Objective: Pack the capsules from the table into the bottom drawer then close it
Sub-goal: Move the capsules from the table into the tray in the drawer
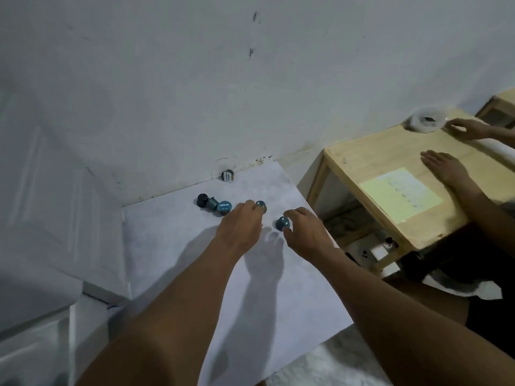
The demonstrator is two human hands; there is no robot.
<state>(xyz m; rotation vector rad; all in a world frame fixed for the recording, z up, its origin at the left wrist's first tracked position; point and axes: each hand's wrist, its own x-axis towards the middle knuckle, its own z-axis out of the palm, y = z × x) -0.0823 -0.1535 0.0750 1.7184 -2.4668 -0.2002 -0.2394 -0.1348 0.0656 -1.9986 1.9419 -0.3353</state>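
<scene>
Pale grey walls, scuffed and stained near the bottom, are meeting in a corner behind a white tabletop that is filling the middle of my view; I am seeing both forearms reaching across it toward the capsules. My left hand is lying knuckles up with its fingers curled around a teal capsule, which is only partly showing past them; my right hand is pinching a second teal capsule between thumb and fingertips. Just left of the left hand, three more capsules are sitting together: a dark capsule, a capsule on its side and a blue capsule with lettering; another lone capsule is resting against the wall at the far edge.

To the right, well apart, a wooden side table is carrying a yellow-green sheet and a blurred round clear object; someone else's two hands are lying on it, their arms cut off by the frame edge. I cannot make out any drawer; the clutter under the wooden table is too dim to identify.
</scene>
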